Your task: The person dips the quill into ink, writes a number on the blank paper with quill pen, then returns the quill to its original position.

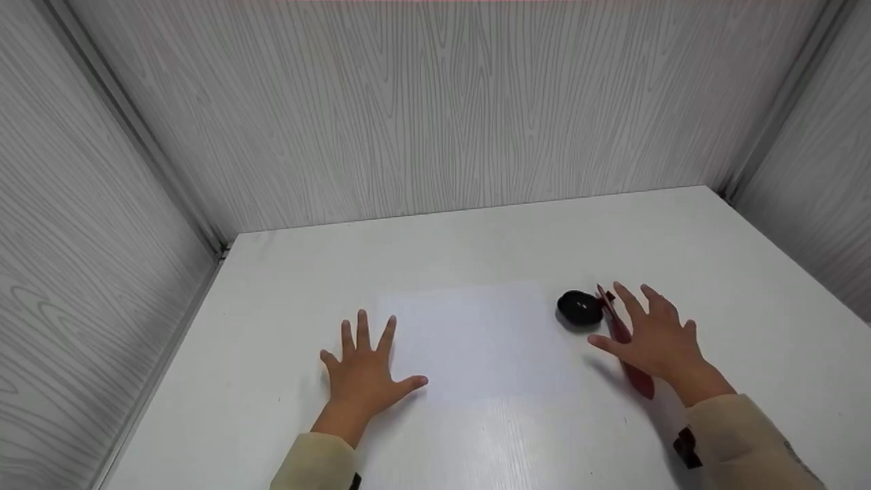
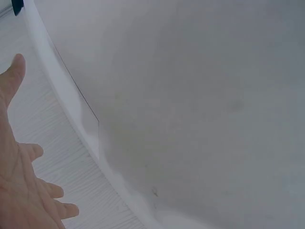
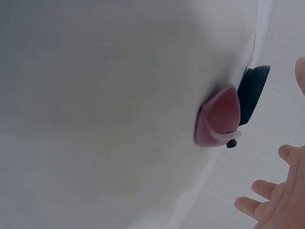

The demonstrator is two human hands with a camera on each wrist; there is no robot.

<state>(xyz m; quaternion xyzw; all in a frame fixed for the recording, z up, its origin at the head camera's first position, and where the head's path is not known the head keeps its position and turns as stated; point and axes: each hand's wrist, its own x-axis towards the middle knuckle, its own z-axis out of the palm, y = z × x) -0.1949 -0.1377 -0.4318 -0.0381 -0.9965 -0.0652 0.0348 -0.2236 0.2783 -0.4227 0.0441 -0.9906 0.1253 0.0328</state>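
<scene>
My left hand (image 1: 362, 381) hovers with fingers spread beside a white sheet of paper (image 1: 483, 340), its thumb overlapping the sheet's left edge in the head view. On the right, my right hand (image 1: 656, 344) is held palm down over a slim dark red object (image 1: 637, 378), fingers spread and holding nothing. That red object tapers to a point at its far end and hides partly under the hand. Just left of its tip lies a glossy black rounded object (image 1: 580, 309). In the right wrist view the red object's broad, hollowed end (image 3: 221, 117) overlaps the black object (image 3: 253, 90).
A white tabletop (image 1: 286, 272) carries everything. Grey wood-grain panels stand behind it (image 1: 435, 109), on the left (image 1: 81, 224) and on the right (image 1: 823, 204). Light-coloured sleeves (image 1: 742, 442) cover both forearms.
</scene>
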